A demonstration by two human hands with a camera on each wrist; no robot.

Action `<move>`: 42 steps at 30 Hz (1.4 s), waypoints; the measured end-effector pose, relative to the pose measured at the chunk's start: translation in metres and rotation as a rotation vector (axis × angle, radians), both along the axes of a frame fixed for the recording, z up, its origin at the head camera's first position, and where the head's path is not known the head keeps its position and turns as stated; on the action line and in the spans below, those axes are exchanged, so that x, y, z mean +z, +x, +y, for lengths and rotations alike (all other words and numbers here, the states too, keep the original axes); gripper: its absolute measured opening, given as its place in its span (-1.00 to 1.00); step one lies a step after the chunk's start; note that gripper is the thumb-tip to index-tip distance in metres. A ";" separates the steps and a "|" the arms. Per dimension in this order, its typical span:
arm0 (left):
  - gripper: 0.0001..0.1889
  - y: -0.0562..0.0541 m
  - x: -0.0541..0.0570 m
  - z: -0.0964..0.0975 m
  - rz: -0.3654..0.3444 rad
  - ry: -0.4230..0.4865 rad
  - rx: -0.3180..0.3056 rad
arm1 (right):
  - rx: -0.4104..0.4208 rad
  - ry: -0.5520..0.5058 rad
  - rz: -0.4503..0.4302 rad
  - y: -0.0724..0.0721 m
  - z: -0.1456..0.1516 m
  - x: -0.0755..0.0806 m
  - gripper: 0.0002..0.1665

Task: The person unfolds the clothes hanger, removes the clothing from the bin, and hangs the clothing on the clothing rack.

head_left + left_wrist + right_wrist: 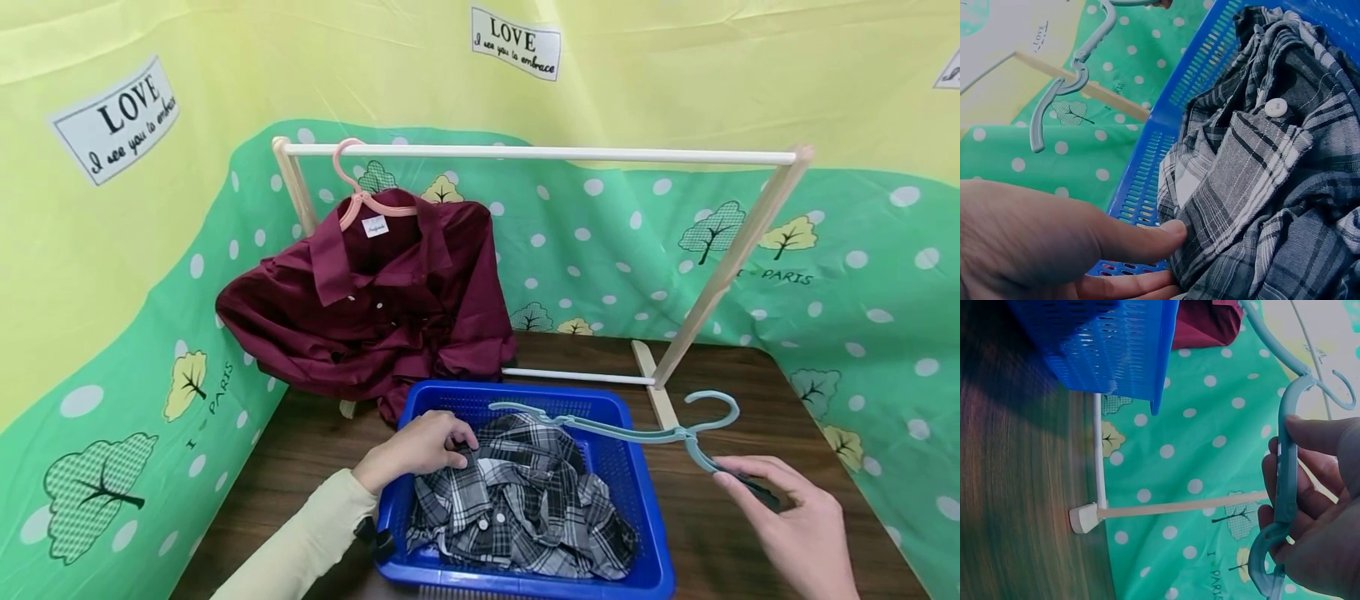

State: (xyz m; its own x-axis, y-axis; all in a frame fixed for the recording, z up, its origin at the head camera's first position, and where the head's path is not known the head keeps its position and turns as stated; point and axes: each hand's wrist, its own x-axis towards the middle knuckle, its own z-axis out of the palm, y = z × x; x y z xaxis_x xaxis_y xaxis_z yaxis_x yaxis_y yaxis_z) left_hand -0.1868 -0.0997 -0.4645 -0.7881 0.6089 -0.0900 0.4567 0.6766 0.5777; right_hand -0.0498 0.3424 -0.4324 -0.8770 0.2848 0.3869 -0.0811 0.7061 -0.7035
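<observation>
A black, grey and white plaid shirt (525,500) lies crumpled in the blue basket (652,533). My left hand (427,446) reaches over the basket's left side and pinches the shirt's collar. In the left wrist view the thumb (1172,230) lies on the collar's edge, with the other fingers partly hidden below. My right hand (795,517), right of the basket, grips one arm of a light blue-green clothes hanger (622,432). The hanger's other arm reaches out over the basket, above the shirt. In the right wrist view the fingers wrap around the hanger arm (1286,475).
Behind the basket stands a clothes rack with a white rail (570,154) and wooden legs (720,283). A maroon shirt (390,308) hangs at its left end on a pink hanger (345,167), its lower part bunched beside the basket. A patterned cloth (637,67) surrounds the dark wooden table (720,358).
</observation>
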 end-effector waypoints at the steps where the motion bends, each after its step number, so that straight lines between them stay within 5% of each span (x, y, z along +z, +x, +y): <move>1: -0.81 0.000 0.000 0.000 -0.004 -0.005 0.002 | 0.001 -0.001 -0.003 0.000 0.000 0.000 -0.77; 16: -0.75 0.003 0.004 -0.014 0.029 0.171 -0.006 | 0.073 0.030 -0.011 0.001 0.000 -0.006 -0.73; 30: -0.81 0.020 0.043 -0.019 0.140 0.399 -0.012 | 0.167 0.033 -0.014 0.001 -0.009 -0.009 -0.61; 42: -0.82 0.033 0.062 -0.005 0.194 0.502 -0.011 | 0.221 0.032 0.080 -0.001 -0.045 0.002 -0.53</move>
